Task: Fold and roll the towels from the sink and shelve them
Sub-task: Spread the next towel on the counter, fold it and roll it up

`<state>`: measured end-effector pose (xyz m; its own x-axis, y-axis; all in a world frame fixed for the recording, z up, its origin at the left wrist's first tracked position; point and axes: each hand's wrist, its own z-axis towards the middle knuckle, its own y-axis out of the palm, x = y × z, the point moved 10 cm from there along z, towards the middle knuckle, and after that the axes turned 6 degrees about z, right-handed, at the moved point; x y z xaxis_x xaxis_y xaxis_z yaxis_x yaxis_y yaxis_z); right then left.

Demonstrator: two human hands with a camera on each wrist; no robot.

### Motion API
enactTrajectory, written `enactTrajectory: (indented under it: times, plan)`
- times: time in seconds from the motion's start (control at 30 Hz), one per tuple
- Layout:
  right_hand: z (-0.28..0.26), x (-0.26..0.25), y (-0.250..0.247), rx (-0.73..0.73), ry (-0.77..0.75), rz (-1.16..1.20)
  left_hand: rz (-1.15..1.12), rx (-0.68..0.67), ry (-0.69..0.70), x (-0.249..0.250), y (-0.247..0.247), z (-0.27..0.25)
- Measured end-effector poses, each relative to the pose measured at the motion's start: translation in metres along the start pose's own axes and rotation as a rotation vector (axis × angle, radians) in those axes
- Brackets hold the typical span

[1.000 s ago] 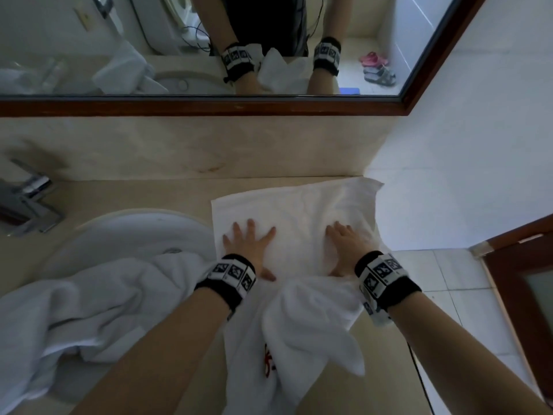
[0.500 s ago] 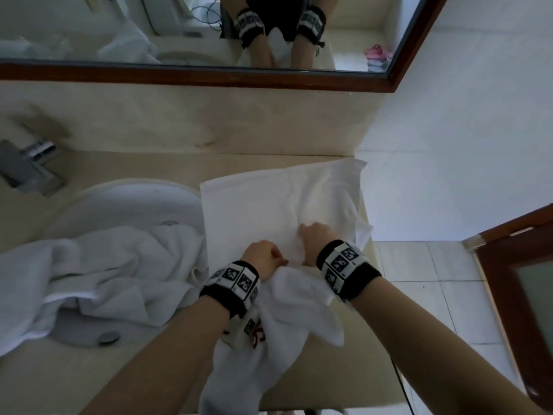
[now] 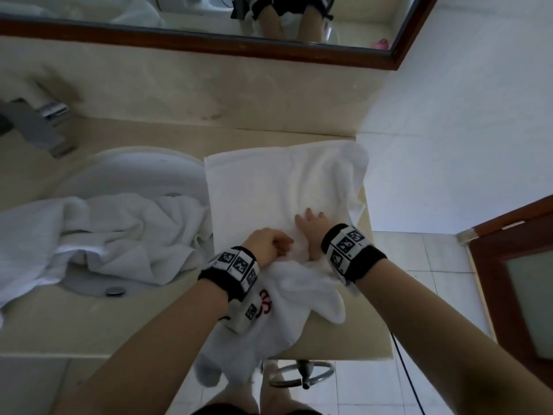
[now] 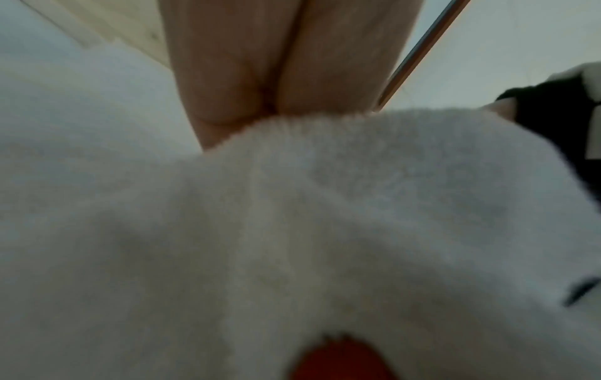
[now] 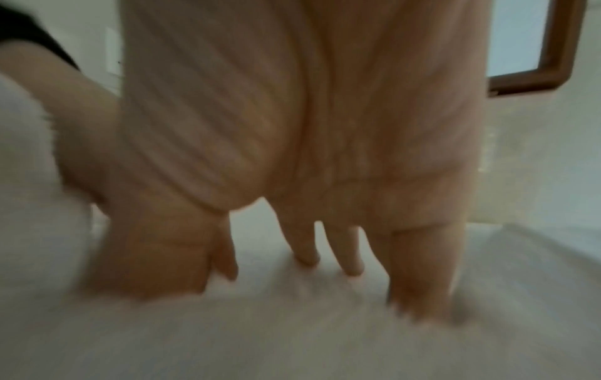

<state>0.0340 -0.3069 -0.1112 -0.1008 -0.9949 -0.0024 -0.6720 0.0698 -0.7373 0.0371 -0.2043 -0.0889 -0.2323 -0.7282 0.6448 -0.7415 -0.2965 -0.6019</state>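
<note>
A white towel (image 3: 269, 187) lies spread on the counter to the right of the sink. Its near end, with red embroidery (image 3: 264, 301), hangs bunched over the counter's front edge. My left hand (image 3: 270, 244) is curled on the towel's near part and grips a bunched fold; in the left wrist view the towel (image 4: 325, 205) hides its fingers. Just to its right, my right hand (image 3: 311, 223) presses flat on the towel with straight fingers (image 5: 351, 257). A second white towel (image 3: 104, 235) lies crumpled in the sink (image 3: 134, 172).
A chrome faucet (image 3: 36, 124) stands at the back left of the beige counter (image 3: 45, 319). A wood-framed mirror (image 3: 209, 46) hangs above. A white wall (image 3: 463, 115) closes the right side, with a brown door (image 3: 523, 280) beyond. A metal ring (image 3: 302, 375) sits under the counter's front edge.
Both hands drew back from the towel's middle to its near part and curled. The right hand has since flattened on the towel again; the left stays curled.
</note>
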Motion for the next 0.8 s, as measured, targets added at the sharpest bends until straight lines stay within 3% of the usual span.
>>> enactTrajectory:
  times: [0.17, 0.27, 0.33, 0.43, 0.57, 0.7, 0.8]
  plan:
    - [-0.038, 0.031, 0.019, -0.206, 0.109, -0.003, 0.179, -0.046, 0.035, -0.007, -0.002, -0.014]
    - [-0.052, 0.042, 0.025, -0.136, 0.139, 0.017, 0.525, -0.131, 0.116, -0.006, 0.023, -0.035]
    - [-0.061, 0.035, 0.033, -0.068, 0.133, 0.020, 0.677, -0.195, 0.054, -0.020, 0.045, -0.051]
    - [-0.071, 0.013, 0.045, -0.014, 0.125, 0.099, 0.795, -0.127, 0.023, -0.038, 0.054, -0.059]
    - [-0.087, -0.015, 0.044, 0.142, 0.090, 0.337, 0.822, -0.100, 0.027, -0.048, 0.042, -0.054]
    - [-0.114, 0.005, 0.052, 0.293, 0.332, 0.415, 0.733, -0.055, -0.021, -0.052, 0.023, -0.055]
    - [-0.124, 0.013, 0.073, 0.260, 0.363, 0.469, 0.668, -0.012, -0.050, -0.037, 0.031, -0.067]
